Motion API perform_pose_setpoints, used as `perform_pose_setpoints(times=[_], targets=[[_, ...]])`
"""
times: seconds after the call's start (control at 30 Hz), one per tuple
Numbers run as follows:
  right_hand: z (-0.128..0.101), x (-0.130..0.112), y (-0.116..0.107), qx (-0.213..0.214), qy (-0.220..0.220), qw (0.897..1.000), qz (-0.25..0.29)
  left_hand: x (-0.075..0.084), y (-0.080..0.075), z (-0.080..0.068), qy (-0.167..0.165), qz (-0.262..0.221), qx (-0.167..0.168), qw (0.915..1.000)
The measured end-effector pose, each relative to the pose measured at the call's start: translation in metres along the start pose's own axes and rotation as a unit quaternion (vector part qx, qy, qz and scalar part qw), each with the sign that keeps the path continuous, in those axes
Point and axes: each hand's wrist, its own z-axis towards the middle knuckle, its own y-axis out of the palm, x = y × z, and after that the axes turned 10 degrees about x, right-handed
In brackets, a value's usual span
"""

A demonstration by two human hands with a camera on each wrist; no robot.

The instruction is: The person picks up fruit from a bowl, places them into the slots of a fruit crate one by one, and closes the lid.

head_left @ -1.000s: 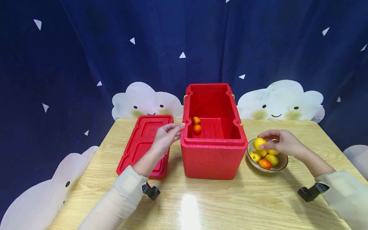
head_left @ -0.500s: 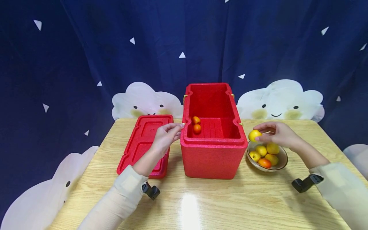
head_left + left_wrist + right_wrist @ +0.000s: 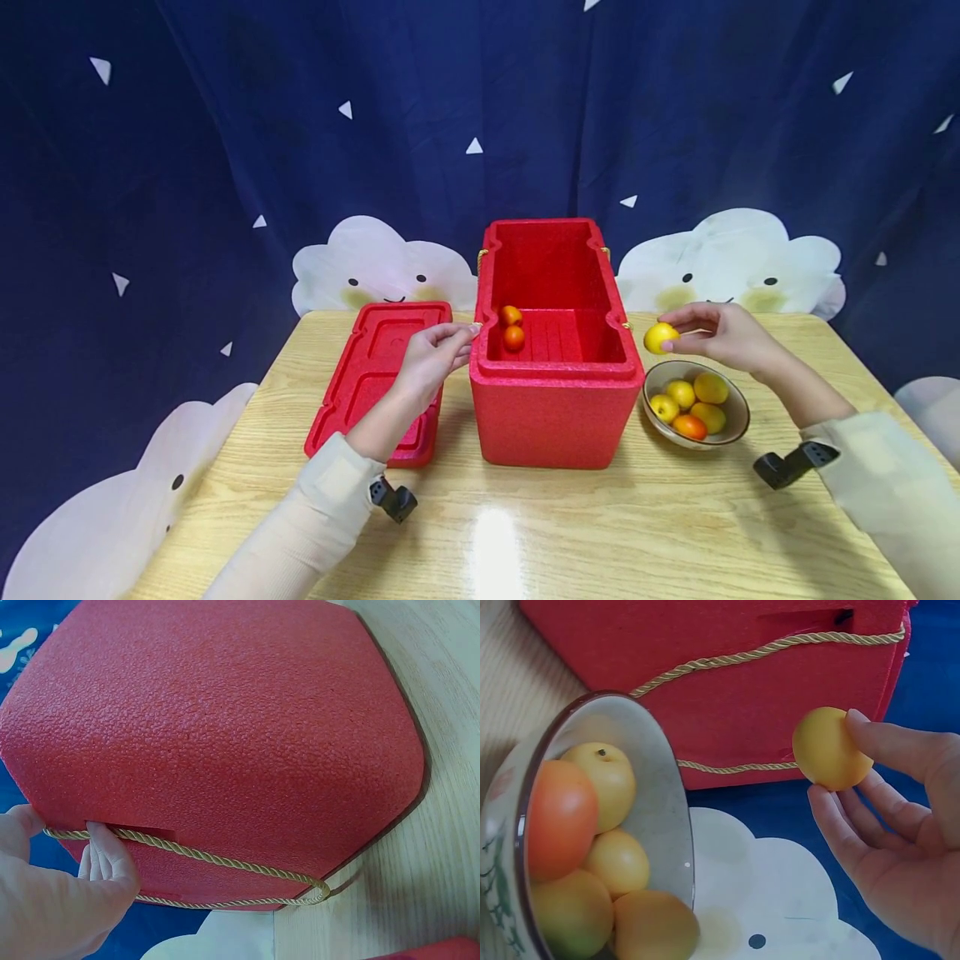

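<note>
An open red foam box (image 3: 557,408) stands mid-table with two small orange fruits (image 3: 513,327) inside at its left. My left hand (image 3: 433,360) rests against the box's left rim, fingers touching the gold rope handle (image 3: 202,857). My right hand (image 3: 716,335) pinches a yellow fruit (image 3: 660,337) (image 3: 826,749) in the air, just right of the box's rim and above the bowl (image 3: 737,404). The bowl (image 3: 656,817) holds several yellow fruits and one orange one (image 3: 688,427).
The red lid (image 3: 378,375) lies flat on the table left of the box, partly under my left forearm. A wooden table (image 3: 525,533) carries everything. A dark blue curtain with white cloud shapes hangs behind.
My right hand has lifted the yellow fruit out of the bowl and carried it up and left toward the box's right rim. The left hand has stayed put.
</note>
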Motion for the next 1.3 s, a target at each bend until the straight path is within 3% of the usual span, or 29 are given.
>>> perform_pose_setpoints(times=[0.27,0.8,1.3], targets=[[0.003,-0.006,-0.003,0.005,-0.003,1.0,0.024,0.0,0.001,-0.001,0.0,0.005,0.002,1.0],[0.01,-0.026,-0.013,0.034,0.006,0.999,-0.002,0.002,0.002,-0.001,-0.003,0.01,0.0,0.9999],[0.026,-0.055,-0.021,0.053,-0.027,0.998,-0.014,0.002,0.001,-0.001,-0.011,0.023,0.005,0.9997]])
